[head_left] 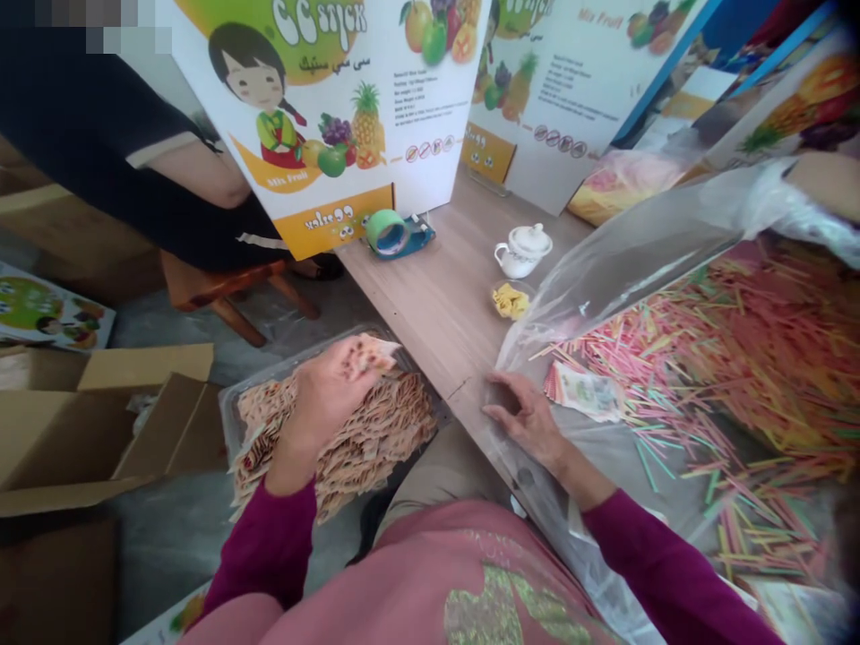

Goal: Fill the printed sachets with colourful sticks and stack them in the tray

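So the left hand is pinching a little stack of printed sachet wrappers just above a clear plastic tray, which is heaped with a big pile of the same wrappers. The right hand is well apart from it, fingers loosely curled and resting on a big clear plastic bag where it lies along the table edge. Just past that hand, inside the bag, there's a huge spread of pink, yellow and green sticks, with what look like banknotes lying on top. Ahead of the hands, the wood-look table holds a small dish of yellow bits, a white lidded teapot and a green tape roll on a blue dispenser. Farther on stand "CC Stick" display cards. Left of the tray there's an open cardboard box, and beyond it a person in dark clothes sits on a wooden stool.
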Available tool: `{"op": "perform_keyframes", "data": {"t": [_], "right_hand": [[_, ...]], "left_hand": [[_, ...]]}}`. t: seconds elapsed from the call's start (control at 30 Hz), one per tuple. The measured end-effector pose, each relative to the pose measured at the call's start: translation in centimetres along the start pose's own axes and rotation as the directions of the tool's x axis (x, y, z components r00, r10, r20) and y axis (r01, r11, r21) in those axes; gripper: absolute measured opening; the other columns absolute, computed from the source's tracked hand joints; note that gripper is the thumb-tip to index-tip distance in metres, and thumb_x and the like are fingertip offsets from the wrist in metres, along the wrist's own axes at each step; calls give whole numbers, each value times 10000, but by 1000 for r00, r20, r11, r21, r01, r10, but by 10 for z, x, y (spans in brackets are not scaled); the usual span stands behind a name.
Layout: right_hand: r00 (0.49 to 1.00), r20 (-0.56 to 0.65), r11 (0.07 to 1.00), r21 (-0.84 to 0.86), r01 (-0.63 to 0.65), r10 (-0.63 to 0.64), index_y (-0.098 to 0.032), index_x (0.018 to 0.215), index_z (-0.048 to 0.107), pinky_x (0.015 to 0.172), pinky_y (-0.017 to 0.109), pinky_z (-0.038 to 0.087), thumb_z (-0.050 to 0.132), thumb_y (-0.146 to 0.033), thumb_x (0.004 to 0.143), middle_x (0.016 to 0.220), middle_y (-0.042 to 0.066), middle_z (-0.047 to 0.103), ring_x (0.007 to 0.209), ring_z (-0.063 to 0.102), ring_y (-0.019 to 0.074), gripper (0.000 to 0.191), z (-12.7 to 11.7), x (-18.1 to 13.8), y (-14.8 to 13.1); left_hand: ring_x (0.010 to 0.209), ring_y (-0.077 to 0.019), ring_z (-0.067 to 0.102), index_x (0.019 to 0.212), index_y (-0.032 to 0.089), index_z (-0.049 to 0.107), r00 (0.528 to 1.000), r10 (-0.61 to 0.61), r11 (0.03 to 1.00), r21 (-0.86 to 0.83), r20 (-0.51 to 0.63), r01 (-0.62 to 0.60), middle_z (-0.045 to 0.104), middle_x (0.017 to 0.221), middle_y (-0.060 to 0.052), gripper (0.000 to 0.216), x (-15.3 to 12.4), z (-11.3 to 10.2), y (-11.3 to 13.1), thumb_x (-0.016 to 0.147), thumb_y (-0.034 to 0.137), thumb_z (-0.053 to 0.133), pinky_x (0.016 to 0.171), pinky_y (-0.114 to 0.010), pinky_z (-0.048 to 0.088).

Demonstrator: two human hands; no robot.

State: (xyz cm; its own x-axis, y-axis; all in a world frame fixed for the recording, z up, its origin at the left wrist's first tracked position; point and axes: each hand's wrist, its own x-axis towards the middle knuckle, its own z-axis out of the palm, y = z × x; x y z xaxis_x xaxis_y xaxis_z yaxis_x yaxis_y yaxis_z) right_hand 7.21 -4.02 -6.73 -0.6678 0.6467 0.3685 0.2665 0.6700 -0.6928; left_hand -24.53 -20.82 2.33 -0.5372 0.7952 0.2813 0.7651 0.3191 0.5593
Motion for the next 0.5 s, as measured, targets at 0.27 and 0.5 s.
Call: {"op": "perform_keyframes", "data": {"t": [0.27,0.5], "right_hand": [[998,21,997,-43,59,-58,-243,1325,676,1022,530,588,706,-450,1009,1216,132,780,1151,726,324,379,-3,4,-7],[996,7,994,-62,88,-87,-244,1340,658,1007,521,573,698,-355,1014,1217,126,776,1139,712,317,347,-1,6,-10]], "left_hand": [[1160,-318,747,1447,160,644,895,-269,921,367,357,130,807,1210,-164,504,40,123,-92,950,246,645,998,-380,550],[1269,-319,710,1473,162,658,853,-200,952,303,482,52,741,1394,-189,495,12,159,-88,986,226,601,1086,-405,537]]}}
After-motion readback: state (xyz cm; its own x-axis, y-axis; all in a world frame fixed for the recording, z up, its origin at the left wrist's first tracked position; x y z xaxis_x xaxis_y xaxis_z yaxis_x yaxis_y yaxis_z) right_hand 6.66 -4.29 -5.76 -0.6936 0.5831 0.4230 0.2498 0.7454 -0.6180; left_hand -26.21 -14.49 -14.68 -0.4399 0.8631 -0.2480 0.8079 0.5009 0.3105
